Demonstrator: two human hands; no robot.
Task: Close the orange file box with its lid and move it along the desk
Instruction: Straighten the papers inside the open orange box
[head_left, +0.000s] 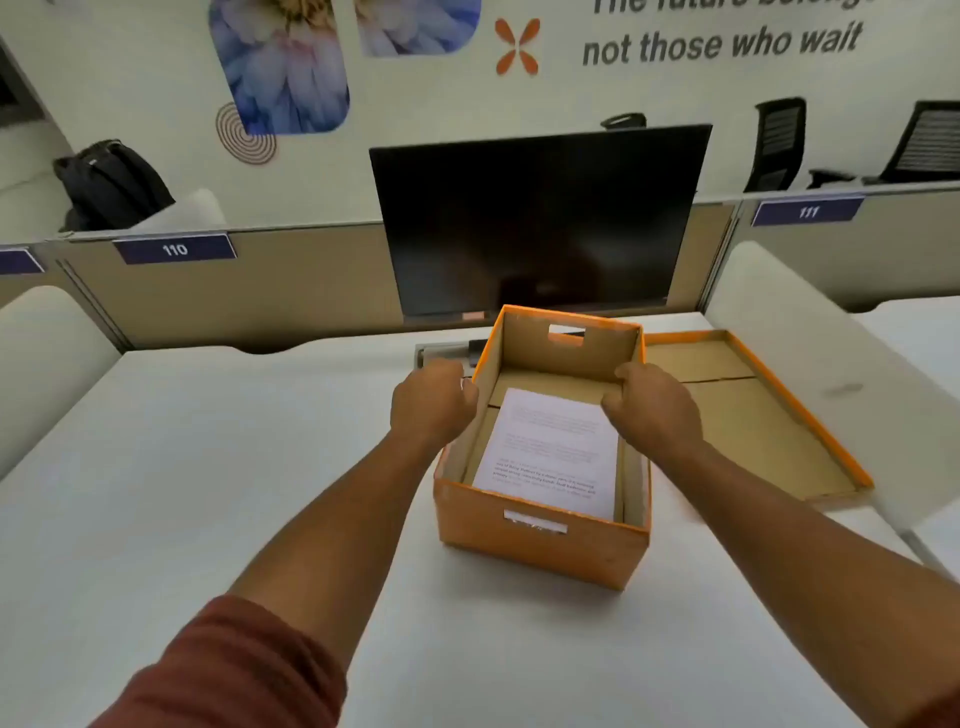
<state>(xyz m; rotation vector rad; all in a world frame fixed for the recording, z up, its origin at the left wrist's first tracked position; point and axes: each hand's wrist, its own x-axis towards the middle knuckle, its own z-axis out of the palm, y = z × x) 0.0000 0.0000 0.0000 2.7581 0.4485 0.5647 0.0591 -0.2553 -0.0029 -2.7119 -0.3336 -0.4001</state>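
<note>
Gripping one orange file box (540, 540) | left hand (434, 402), right hand (652, 405) clamped on walls | one lid (753, 415) beside

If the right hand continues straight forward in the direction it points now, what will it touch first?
Probably the far wall of the orange file box. The right hand grips the right wall's rim, fingers curled inside and pointing away from the person. Beyond that wall stands the monitor. Depth is uncertain.

My orange file box (540, 540), brown inside, holds white printed paper (550, 447); behind it a black monitor (535, 223), beside it the orange-edged lid (748, 410).
</note>
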